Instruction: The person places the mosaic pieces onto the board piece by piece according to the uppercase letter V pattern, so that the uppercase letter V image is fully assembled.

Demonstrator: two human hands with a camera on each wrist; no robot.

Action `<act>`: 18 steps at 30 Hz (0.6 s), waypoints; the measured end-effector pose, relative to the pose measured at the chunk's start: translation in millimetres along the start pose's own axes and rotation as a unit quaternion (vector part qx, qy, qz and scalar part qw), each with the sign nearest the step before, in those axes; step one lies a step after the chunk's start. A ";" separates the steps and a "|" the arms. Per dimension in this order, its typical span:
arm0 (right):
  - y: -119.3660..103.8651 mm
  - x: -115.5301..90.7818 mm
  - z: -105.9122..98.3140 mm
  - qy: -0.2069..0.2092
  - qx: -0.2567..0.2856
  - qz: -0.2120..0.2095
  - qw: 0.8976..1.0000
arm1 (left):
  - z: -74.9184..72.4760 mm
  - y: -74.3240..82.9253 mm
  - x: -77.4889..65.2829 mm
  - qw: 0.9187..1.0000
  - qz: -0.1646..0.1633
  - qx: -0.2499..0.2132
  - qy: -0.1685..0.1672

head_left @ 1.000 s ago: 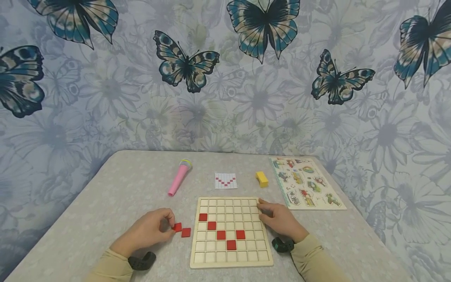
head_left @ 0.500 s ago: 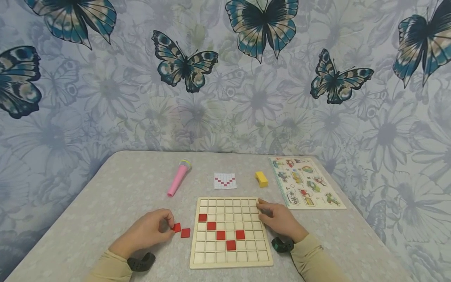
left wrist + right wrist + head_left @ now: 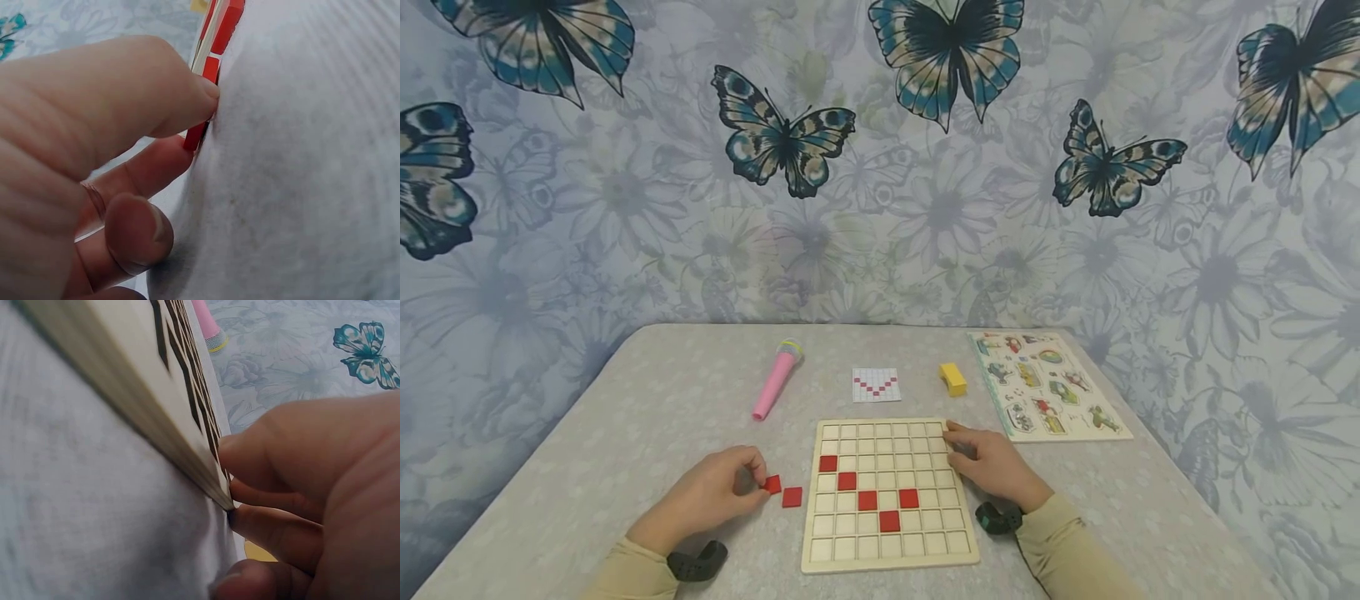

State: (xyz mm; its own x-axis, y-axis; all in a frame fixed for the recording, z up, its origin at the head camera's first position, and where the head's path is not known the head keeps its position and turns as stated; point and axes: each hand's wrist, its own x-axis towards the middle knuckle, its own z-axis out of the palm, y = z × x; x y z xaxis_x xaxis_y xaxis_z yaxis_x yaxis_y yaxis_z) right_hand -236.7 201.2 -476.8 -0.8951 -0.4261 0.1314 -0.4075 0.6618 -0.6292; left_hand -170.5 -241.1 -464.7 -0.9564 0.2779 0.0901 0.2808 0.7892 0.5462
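On the left side of the table, my left hand (image 3: 711, 496) pinches a small red square tile (image 3: 195, 135) between thumb and finger, low over the tabletop. A second red tile (image 3: 792, 497) lies flat just right of it. The pale wooden grid board (image 3: 850, 547) is in front of me, with several red tiles set in its squares; one of these tiles (image 3: 889, 522) sits lowest. At the board's far right corner, my right hand (image 3: 1000, 471) grips the edge, thumb over the top and fingers against the side, as the right wrist view shows.
Behind the board lies a small pattern card (image 3: 876, 385) with a red V of squares. A pink toy microphone (image 3: 773, 385) is to its left and a yellow block (image 3: 953, 379) to its right. A picture board (image 3: 1037, 387) lies at the back right, before the butterfly wall (image 3: 955, 250).
The whole head view has shifted slightly to the left. Both hands keep their places, the left still pinching the red tile and the right on the board's edge.
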 end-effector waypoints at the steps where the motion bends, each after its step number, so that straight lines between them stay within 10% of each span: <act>1: -0.8 0.5 0.0 0.000 0.001 0.002 1.000 | -0.6 0.8 -0.5 1.000 -0.006 0.000 -0.001; 18: 0.4 1.5 0.2 -0.002 -0.001 0.007 1.000 | 0.9 0.9 -0.7 1.000 -0.006 0.015 0.015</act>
State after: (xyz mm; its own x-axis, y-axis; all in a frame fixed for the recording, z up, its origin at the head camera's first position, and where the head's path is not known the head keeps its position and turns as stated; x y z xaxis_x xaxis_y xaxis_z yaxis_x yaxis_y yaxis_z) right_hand -238.1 200.7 -476.9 -0.8998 -0.4197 0.1194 -0.3956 0.6692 -0.6290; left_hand -169.5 -240.0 -465.0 -0.9613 0.2523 0.1102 0.2721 0.8085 0.5219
